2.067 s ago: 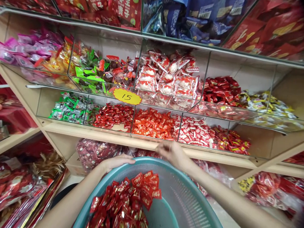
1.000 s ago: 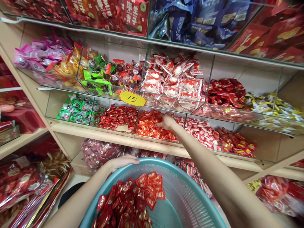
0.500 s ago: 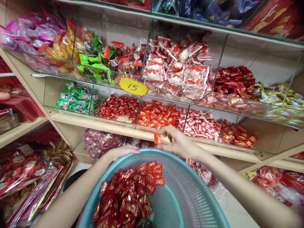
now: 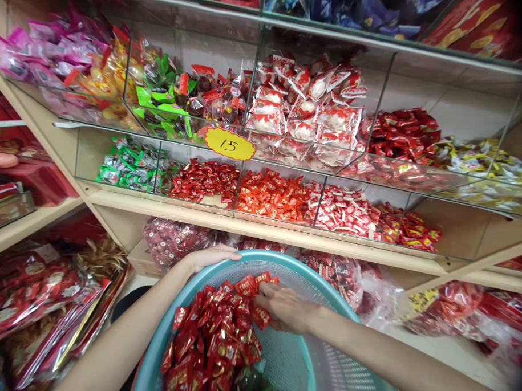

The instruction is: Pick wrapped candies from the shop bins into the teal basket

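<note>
A teal plastic basket (image 4: pixel 362 341) with mesh sides fills the lower middle. Its left part holds a heap of red wrapped candies (image 4: pixel 219 336), with something dark green at the bottom. My left hand (image 4: pixel 211 256) grips the basket's far left rim. Inside the basket, my right hand (image 4: pixel 283 304) is at the upper right of the heap, fingers curled over orange-red packets; whether it grips one is hidden. Beyond the rim, orange-red packets (image 4: pixel 272 196) fill a clear shelf compartment, beside red candies (image 4: pixel 205 179) and red-and-white ones (image 4: pixel 346 210).
Higher compartments hold red-and-white packets (image 4: pixel 307 111), pink packets (image 4: pixel 56 51) and green ones (image 4: pixel 161 109). A yellow tag (image 4: pixel 229 143) reads 15. Bagged goods (image 4: pixel 174 241) lie under the wooden shelf edge (image 4: pixel 157 212), with red packages (image 4: pixel 30 290) at the left.
My right hand has moved from above the far rim, where it had an orange-red packet, down into the basket onto the candies. My left hand stays on the rim.
</note>
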`<action>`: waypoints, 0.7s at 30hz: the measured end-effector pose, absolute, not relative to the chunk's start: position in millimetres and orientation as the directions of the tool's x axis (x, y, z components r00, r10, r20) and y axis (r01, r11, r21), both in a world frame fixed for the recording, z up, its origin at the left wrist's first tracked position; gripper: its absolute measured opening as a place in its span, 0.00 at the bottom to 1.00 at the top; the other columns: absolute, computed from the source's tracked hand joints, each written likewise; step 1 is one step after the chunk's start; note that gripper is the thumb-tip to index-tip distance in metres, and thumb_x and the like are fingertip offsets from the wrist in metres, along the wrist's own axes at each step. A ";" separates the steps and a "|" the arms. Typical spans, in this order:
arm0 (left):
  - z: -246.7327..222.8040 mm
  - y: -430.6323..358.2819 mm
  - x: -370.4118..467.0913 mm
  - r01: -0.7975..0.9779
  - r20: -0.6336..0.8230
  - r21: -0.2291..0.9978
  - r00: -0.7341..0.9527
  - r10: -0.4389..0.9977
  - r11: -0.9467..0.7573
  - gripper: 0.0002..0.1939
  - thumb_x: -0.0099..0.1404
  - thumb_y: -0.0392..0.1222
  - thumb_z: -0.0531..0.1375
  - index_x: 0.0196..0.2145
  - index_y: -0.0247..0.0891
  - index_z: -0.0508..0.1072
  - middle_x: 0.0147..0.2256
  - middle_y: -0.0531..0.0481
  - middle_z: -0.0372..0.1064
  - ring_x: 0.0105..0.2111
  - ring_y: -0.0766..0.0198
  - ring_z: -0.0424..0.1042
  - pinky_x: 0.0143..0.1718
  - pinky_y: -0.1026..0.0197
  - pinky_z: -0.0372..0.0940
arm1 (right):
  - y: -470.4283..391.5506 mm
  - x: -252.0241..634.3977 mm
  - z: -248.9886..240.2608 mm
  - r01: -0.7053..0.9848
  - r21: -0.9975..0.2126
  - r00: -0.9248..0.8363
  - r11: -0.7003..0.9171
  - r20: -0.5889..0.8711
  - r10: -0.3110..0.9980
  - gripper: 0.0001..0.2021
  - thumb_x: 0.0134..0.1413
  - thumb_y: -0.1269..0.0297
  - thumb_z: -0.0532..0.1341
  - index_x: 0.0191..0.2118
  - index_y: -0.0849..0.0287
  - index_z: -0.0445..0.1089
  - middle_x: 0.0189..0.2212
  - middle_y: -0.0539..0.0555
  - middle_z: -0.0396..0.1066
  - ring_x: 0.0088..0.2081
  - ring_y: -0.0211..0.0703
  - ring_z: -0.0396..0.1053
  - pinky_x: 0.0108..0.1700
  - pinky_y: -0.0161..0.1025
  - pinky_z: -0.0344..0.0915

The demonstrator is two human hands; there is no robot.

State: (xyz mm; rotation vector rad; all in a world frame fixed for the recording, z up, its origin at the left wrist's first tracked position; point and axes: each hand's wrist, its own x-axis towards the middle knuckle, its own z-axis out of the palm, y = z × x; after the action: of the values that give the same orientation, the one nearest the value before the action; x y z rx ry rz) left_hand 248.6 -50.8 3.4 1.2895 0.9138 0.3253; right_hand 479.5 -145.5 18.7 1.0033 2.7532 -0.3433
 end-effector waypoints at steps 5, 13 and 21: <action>4.9 -51.8 248.7 0.272 -0.403 0.915 0.624 0.670 0.297 0.22 0.50 0.52 0.62 0.40 0.36 0.73 0.35 0.47 0.73 0.33 0.59 0.71 0.34 0.62 0.63 | -144.2 475.8 11.8 0.647 -0.187 -0.760 0.739 -0.238 0.605 0.18 0.44 0.68 0.59 0.45 0.57 0.63 0.43 0.57 0.61 0.42 0.46 0.62 0.41 0.39 0.59; 2.1 -50.7 246.9 0.286 -0.393 0.919 0.608 0.690 0.271 0.23 0.50 0.53 0.61 0.41 0.37 0.73 0.39 0.47 0.72 0.37 0.57 0.71 0.35 0.62 0.63 | -121.3 486.4 66.3 0.654 -0.276 -0.748 0.704 -0.100 0.656 0.18 0.46 0.64 0.59 0.46 0.57 0.63 0.41 0.55 0.62 0.41 0.43 0.62 0.42 0.38 0.59; 2.6 -49.9 246.3 0.300 -0.367 0.927 0.614 0.699 0.223 0.20 0.51 0.52 0.61 0.38 0.37 0.74 0.38 0.48 0.72 0.37 0.59 0.71 0.38 0.63 0.63 | -24.2 491.4 125.4 0.949 -0.182 -0.185 0.258 0.341 0.922 0.15 0.53 0.59 0.54 0.46 0.59 0.63 0.41 0.58 0.63 0.40 0.44 0.65 0.40 0.38 0.59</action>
State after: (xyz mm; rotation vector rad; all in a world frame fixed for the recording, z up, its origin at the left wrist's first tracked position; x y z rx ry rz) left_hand 246.3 -49.9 2.6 1.3661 0.9326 0.3394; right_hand 491.4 -24.2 125.4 2.1892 2.7693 0.1257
